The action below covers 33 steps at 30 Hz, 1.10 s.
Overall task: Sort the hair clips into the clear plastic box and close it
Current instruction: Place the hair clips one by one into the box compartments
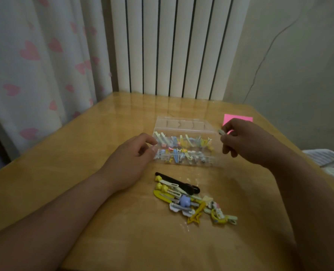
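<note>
From the head camera, the clear plastic box (pixel 189 162) sits mid-counter with its lid (pixel 181 123) hinged open at the back and both rows of compartments already holding clips. The right hand (pixel 244 142) hangs just beyond the box's right end, its grip pinching a small pale clip (pixel 220 131) between thumb and fingertips. The left hand (pixel 131 153) has a released grip, fingers loosely curled with their tips at the box's left end; whether they touch it I cannot tell.

The unsorted hair clips (pixel 193 200) lie in a tangled heap in front of the box, a long black clip (pixel 176 183) at the heap's far edge. They look light, stiff and slick, likely to hook on one another, so each is best pinched along its flat shank and lifted clear of its neighbours. The box looks light enough to slide, so it may want steadying when the lid is pressed shut.

The counter (pixel 80 157) is glossy pale wood and probably slippery. A pink note (pixel 240 118) lies behind the right hand. Behind stand a white radiator (pixel 174 45), a heart-print curtain (pixel 35 55) and a plain wall (pixel 299 55).
</note>
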### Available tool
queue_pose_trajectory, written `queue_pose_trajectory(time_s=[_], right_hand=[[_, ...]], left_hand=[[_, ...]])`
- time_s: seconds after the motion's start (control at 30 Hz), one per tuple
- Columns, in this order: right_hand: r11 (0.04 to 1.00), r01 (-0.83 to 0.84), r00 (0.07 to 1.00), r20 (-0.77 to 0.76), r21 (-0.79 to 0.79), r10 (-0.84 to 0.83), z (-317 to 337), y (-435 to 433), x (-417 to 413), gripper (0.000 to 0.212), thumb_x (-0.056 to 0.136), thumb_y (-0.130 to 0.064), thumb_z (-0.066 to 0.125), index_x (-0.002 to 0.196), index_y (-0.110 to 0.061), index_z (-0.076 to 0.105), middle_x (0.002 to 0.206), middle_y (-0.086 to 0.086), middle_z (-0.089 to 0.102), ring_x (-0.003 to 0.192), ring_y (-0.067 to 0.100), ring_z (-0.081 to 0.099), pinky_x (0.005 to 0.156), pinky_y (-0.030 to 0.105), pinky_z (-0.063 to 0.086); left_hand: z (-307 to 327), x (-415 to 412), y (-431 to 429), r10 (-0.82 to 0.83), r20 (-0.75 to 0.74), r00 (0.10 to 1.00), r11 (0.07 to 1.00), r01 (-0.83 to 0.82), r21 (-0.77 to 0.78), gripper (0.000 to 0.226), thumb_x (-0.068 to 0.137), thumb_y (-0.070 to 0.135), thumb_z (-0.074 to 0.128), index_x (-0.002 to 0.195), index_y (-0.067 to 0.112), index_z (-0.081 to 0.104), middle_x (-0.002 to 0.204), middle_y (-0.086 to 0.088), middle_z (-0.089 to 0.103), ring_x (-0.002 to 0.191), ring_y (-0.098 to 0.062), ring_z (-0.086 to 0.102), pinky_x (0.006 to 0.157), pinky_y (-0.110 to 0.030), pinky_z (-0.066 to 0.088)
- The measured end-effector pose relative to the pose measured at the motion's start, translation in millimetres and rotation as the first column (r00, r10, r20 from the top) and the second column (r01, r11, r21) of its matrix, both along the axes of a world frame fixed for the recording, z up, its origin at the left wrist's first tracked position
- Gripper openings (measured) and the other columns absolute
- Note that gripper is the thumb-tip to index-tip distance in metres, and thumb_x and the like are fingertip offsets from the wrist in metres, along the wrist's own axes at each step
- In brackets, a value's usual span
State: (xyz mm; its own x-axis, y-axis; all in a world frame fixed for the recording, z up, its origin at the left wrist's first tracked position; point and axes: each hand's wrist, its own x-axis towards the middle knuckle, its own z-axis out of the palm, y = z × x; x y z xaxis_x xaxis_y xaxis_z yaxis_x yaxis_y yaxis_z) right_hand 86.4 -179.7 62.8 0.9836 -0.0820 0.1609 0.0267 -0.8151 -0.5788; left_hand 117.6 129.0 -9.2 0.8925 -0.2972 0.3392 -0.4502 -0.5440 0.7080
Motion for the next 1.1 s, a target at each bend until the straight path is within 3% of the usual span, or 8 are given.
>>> queue_pose_trajectory(time_s=[0.13, 0.23, 0.43, 0.57, 0.67, 0.8, 1.1], right_hand=[[1.000, 0.029, 0.997, 0.066, -0.010, -0.028, -9, 10, 5, 0.009, 0.106, -0.028, 0.061, 0.107, -0.020, 0.064, 0.094, -0.005, 0.074, 0.084, 0.018, 0.069, 0.065, 0.031, 0.052], [0.999, 0.026, 0.989, 0.147, -0.026, -0.022, -13, 17, 7, 0.015, 0.100, -0.034, 0.070, 0.106, -0.020, 0.073, 0.093, -0.009, 0.067, 0.085, 0.008, 0.062, 0.067, 0.025, 0.046], [0.979, 0.047, 0.977, 0.196, 0.196, -0.086, -12, 18, 9, 0.013, 0.098, -0.027, 0.074, 0.107, -0.018, 0.076, 0.098, -0.002, 0.073, 0.090, 0.017, 0.067, 0.067, 0.028, 0.047], [0.952, 0.161, 0.962, 0.174, 0.260, -0.210, -12, 7, 10, 0.034, 0.095, -0.026, 0.077, 0.127, -0.023, 0.065, 0.096, 0.001, 0.071, 0.084, 0.021, 0.069, 0.059, 0.031, 0.047], [0.975, 0.124, 0.979, 0.139, 0.186, -0.151, -15, 8, 9, 0.035, 0.097, -0.025, 0.075, 0.129, -0.025, 0.061, 0.095, 0.001, 0.072, 0.075, 0.017, 0.067, 0.056, 0.029, 0.045], [0.998, 0.058, 0.994, 0.094, -0.015, -0.056, -21, 20, 11, 0.019, 0.100, -0.029, 0.071, 0.118, -0.024, 0.070, 0.097, -0.005, 0.071, 0.083, 0.010, 0.067, 0.063, 0.027, 0.050], [0.959, 0.065, 0.996, 0.072, -0.277, -0.047, -24, 27, 18, 0.004, 0.094, -0.030, 0.074, 0.098, -0.029, 0.073, 0.096, -0.008, 0.069, 0.083, 0.015, 0.067, 0.081, 0.046, 0.062]], left_hand=[[-1, 0, 1, -0.001, 0.001, 1.000, 1.000, 0.001, -0.001, 0.018, 0.105, 0.044, 0.054, 0.117, 0.035, 0.065, 0.100, 0.010, 0.067, 0.092, -0.007, 0.062, 0.076, -0.028, 0.046], [-2, 1, 0, 0.004, -0.003, 1.000, 1.000, -0.004, 0.000, 0.017, 0.105, 0.044, 0.055, 0.117, 0.037, 0.065, 0.101, 0.011, 0.067, 0.092, -0.007, 0.062, 0.076, -0.029, 0.047], [-1, 0, 0, 0.005, -0.002, 1.000, 1.000, -0.005, 0.002, 0.017, 0.106, 0.043, 0.054, 0.118, 0.036, 0.065, 0.102, 0.010, 0.067, 0.091, -0.006, 0.061, 0.074, -0.028, 0.045], [-2, -1, 2, 0.003, -0.006, 1.000, 1.000, -0.004, -0.001, 0.017, 0.106, 0.043, 0.054, 0.118, 0.036, 0.065, 0.102, 0.010, 0.068, 0.090, -0.005, 0.061, 0.073, -0.027, 0.044], [-1, 0, 1, 0.008, -0.011, 1.000, 1.000, -0.008, -0.001, 0.018, 0.106, 0.044, 0.054, 0.119, 0.036, 0.065, 0.102, 0.010, 0.067, 0.091, -0.006, 0.061, 0.073, -0.026, 0.045], [0, 0, 0, 0.011, -0.006, 1.000, 1.000, -0.011, 0.009, 0.019, 0.106, 0.045, 0.054, 0.119, 0.036, 0.065, 0.102, 0.010, 0.066, 0.091, -0.006, 0.061, 0.073, -0.025, 0.045], [0, 0, 0, 0.015, -0.005, 1.000, 1.000, -0.014, 0.011, 0.017, 0.106, 0.042, 0.056, 0.119, 0.035, 0.065, 0.101, 0.011, 0.067, 0.091, -0.005, 0.061, 0.074, -0.022, 0.045]])
